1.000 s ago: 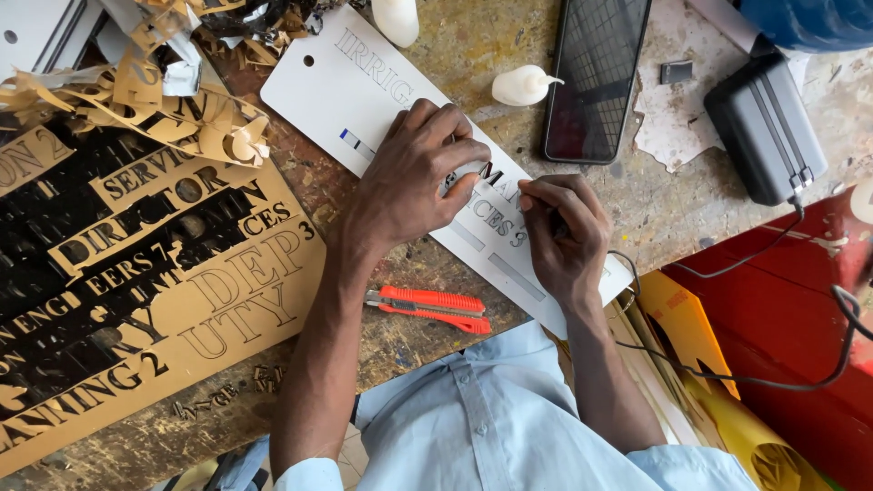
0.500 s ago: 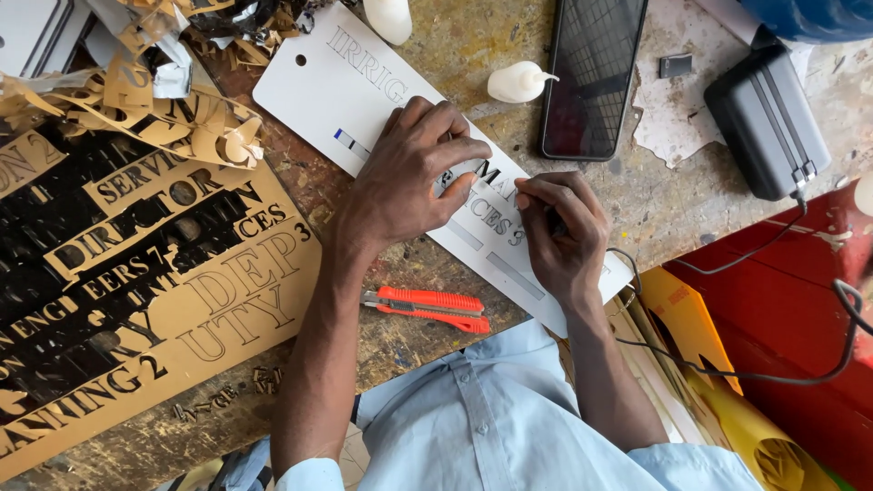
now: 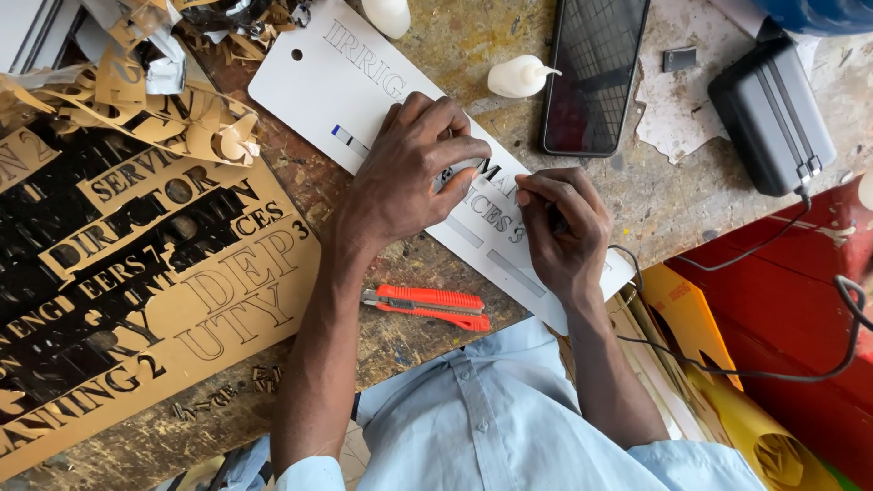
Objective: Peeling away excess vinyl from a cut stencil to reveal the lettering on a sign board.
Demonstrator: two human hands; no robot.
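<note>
1. I see the long white rectangular sign plate with outlined lettering (image 3: pixel 364 86) lying diagonally from the upper middle of the frame down to right of centre, flat on the scuffed wooden workbench (image 3: pixel 673 195).
2. My left hand (image 3: pixel 409 173) is spread on the plate at frame centre, fingers pressing it down; it grasps nothing.
3. My right hand (image 3: pixel 564 232) sits just right of it, fingers pinched together over the lettering; whatever it pinches is hidden, so I cannot tell what it grips.
4. A large gold-and-black sheet of cut-out letters (image 3: pixel 145 300) fills the left side, with curled gold offcuts (image 3: pixel 173 109) heaped at the upper left.
5. An orange utility knife (image 3: pixel 427 307) lies below the plate, near my left forearm.
6. A dark smartphone (image 3: pixel 596 68) lies face up at upper centre-right, a small white candle stub (image 3: pixel 518 77) just beside it.
7. A black rectangular case (image 3: pixel 768 118) sits at the upper right, a cable trailing from it.
</note>
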